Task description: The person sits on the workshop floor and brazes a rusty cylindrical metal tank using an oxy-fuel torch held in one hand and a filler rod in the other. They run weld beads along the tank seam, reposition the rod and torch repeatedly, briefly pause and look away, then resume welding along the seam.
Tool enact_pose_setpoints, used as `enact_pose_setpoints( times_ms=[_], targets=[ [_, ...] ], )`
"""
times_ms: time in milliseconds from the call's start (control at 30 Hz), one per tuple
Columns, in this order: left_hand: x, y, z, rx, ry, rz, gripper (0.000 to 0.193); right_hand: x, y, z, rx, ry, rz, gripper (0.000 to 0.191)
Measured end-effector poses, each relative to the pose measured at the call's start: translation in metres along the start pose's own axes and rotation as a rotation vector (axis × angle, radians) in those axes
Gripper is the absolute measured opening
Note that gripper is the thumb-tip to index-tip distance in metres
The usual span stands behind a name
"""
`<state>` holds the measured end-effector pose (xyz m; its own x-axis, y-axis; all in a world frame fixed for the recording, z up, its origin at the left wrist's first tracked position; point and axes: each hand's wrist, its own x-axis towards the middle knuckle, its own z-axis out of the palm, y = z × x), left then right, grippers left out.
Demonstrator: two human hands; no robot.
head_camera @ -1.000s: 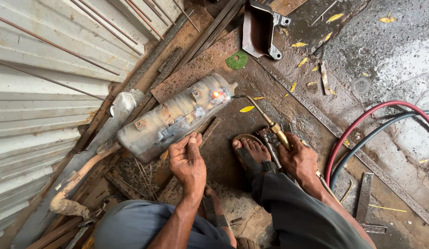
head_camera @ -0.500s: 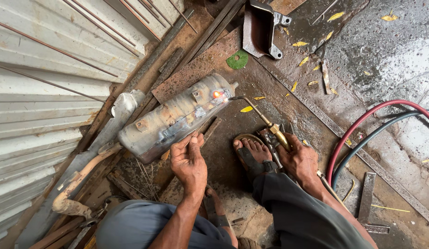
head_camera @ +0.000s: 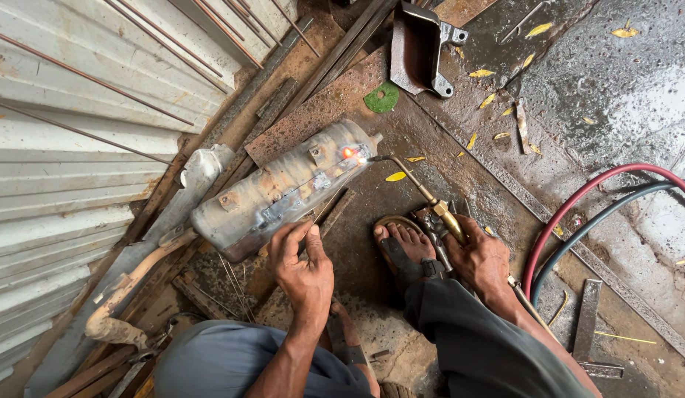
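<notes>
A dented silver exhaust muffler point(head_camera: 276, 191) lies on the rusty floor plate, one spot near its far end glowing orange point(head_camera: 349, 152). My right hand point(head_camera: 481, 262) grips a brass gas torch point(head_camera: 431, 203) whose bent tip reaches that glowing spot. My left hand point(head_camera: 302, 267) pinches a thin filler rod point(head_camera: 329, 199) that runs up along the muffler toward the glow. My sandalled foot point(head_camera: 403, 247) rests between the two hands.
A red hose point(head_camera: 578, 199) and a dark hose point(head_camera: 600, 217) curve away at the right. A corrugated metal shutter point(head_camera: 70, 147) fills the left. A rusty bracket point(head_camera: 420, 48), a green disc point(head_camera: 381, 97), a bent pipe point(head_camera: 128, 295) and metal scraps lie around.
Both hands have held their grips. The torch tip and the rod stay at the same glowing spot on the muffler, with only slight shifts.
</notes>
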<state>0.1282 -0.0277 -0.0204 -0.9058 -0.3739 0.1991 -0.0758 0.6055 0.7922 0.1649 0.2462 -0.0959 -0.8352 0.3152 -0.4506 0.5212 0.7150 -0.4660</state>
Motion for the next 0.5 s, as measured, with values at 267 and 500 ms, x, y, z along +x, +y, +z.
enact_pose_setpoints(
  times_ms=[267, 500],
  targets=[
    [-0.007, -0.007, -0.003, 0.194, -0.044, -0.004, 0.013, 0.002, 0.0, 0.0, 0.014, -0.008, 0.009, 0.045],
    [-0.007, -0.011, -0.001, 0.192, -0.023, -0.012, 0.013, 0.003, 0.0, 0.001, -0.02, -0.012, 0.004, 0.045]
  ],
)
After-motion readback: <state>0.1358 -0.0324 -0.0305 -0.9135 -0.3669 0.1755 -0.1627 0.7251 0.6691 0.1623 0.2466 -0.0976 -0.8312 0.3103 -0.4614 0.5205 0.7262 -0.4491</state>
